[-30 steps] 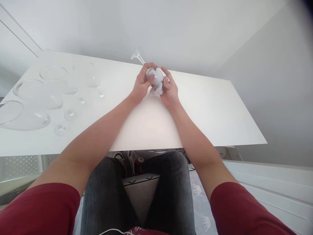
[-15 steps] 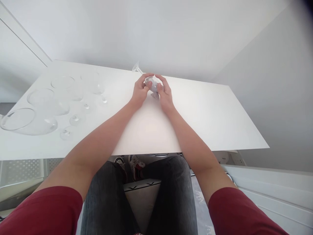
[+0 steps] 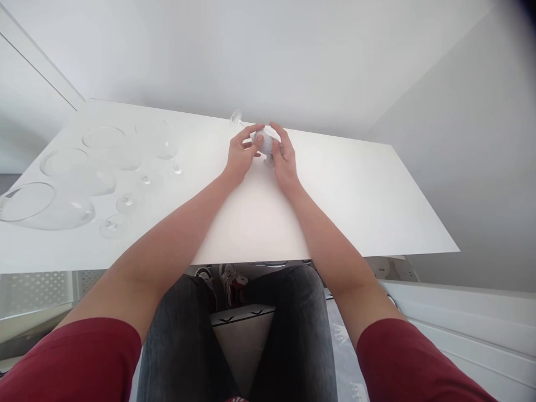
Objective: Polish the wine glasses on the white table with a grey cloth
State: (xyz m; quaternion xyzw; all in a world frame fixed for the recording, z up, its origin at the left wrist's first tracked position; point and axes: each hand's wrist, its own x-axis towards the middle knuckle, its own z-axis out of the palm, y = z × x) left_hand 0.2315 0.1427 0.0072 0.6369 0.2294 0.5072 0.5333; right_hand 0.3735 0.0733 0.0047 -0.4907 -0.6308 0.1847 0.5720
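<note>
Both hands meet over the far middle of a white table (image 3: 360, 206). My left hand (image 3: 240, 152) curls around the bowl of a clear wine glass (image 3: 237, 116), which lies tilted with its foot pointing away from me. My right hand (image 3: 283, 157) presses a crumpled white cloth (image 3: 265, 142) against or into the glass bowl. The fingers of both hands are closed around these things, and most of the bowl is hidden by them and the cloth.
Several clear wine glasses (image 3: 62, 195) stand in a row on the table's left side. A white wall runs behind the table. My knees in dark jeans are under the near edge, with shoes (image 3: 228, 277) on the floor below.
The hands with glass and cloth sank slightly and drew closer together. The cloth is now bunched tighter between the fingers. The view shifted a little.
</note>
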